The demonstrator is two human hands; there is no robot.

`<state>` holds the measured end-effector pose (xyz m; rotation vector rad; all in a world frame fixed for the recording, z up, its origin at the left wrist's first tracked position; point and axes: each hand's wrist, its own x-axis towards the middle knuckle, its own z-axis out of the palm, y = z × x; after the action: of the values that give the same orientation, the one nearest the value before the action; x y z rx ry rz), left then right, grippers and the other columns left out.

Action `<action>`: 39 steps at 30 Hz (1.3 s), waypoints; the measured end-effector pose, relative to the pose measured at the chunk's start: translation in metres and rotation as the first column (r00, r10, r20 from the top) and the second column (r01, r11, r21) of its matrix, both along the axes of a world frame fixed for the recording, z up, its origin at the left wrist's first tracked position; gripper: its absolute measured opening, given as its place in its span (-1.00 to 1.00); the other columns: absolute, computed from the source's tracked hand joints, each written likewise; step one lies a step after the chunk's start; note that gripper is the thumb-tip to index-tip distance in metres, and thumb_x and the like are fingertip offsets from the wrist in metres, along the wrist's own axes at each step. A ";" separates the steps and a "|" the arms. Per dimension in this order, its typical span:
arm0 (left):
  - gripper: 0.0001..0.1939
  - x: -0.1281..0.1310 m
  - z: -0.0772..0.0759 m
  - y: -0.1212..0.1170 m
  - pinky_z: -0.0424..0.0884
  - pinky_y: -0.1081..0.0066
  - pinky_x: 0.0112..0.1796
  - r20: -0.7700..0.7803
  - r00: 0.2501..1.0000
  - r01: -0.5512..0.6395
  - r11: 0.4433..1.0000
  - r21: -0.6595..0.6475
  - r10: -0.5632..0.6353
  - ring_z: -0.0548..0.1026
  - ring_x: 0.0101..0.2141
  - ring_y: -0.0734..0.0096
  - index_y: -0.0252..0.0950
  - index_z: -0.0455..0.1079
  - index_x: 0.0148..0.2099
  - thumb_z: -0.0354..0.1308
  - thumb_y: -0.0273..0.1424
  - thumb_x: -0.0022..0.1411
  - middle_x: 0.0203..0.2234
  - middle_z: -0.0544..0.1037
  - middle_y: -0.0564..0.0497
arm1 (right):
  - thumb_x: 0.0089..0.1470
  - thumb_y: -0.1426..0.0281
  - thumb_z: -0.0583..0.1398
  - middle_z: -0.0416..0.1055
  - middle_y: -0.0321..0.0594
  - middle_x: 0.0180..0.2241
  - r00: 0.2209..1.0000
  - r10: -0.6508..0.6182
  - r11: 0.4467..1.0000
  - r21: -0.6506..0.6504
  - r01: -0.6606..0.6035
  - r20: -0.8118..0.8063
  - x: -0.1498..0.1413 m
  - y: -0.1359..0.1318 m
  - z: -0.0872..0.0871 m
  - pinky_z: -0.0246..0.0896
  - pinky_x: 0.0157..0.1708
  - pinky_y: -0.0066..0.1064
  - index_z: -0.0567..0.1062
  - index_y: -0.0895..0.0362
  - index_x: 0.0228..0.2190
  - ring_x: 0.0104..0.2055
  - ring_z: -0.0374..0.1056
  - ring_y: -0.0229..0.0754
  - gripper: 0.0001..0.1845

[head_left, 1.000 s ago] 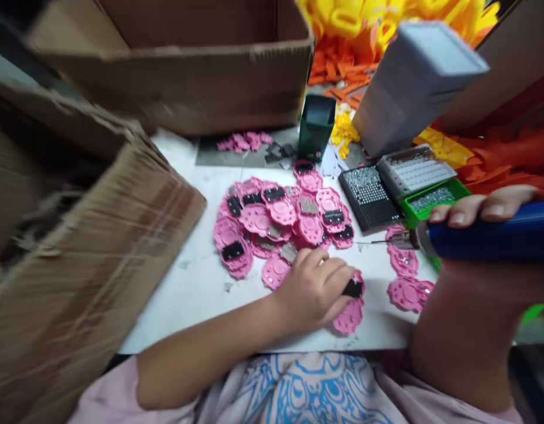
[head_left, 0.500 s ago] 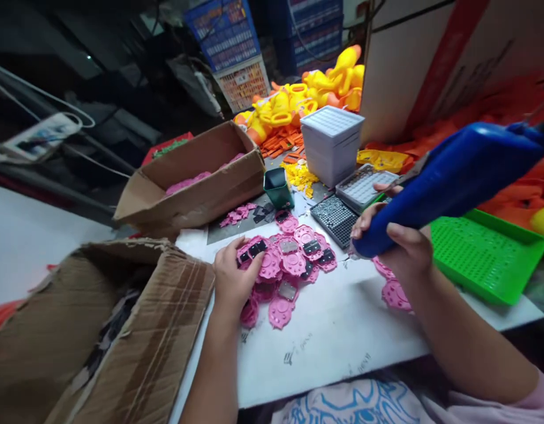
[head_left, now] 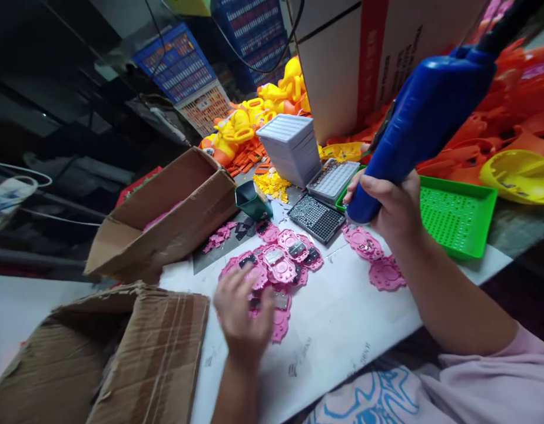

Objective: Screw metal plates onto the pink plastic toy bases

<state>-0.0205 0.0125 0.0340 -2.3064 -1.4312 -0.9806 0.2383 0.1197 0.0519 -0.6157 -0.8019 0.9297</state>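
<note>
Nearer, at left, our spread left hand (head_left: 243,312) overlaps the heaped pink scalloped plastic plates (head_left: 278,265); rightward, our right hand (head_left: 398,206) clasps a blue cylindrical tool (head_left: 424,115).

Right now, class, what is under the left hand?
Pink plates show around the blurred left hand; whatever lies directly beneath it is covered and cannot be seen.

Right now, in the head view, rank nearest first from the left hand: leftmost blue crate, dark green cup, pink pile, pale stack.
1. Pink pile: at the left hand.
2. Dark green cup: beyond the pile.
3. Pale stack: beyond the cup, rightward.
4. Leftmost blue crate: far background, upper left.
</note>
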 end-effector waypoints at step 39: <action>-0.82 0.054 -0.014 0.013 0.03 0.03 0.03 -0.481 0.783 0.249 0.907 -0.339 -0.395 0.18 0.13 0.02 -0.19 0.39 -0.10 0.03 -0.39 0.27 0.18 0.30 -0.01 | -0.29 0.39 0.34 0.38 -0.28 -0.58 0.997 0.006 0.994 -0.114 0.003 0.077 -0.011 -0.008 0.002 0.25 -0.63 -0.36 0.42 0.16 -0.53 -0.63 0.32 -0.21 -0.77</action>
<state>0.0334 0.0259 0.0196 -2.7754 -0.9818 -0.1497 0.2277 0.1119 0.0540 -0.7539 -0.8220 0.9626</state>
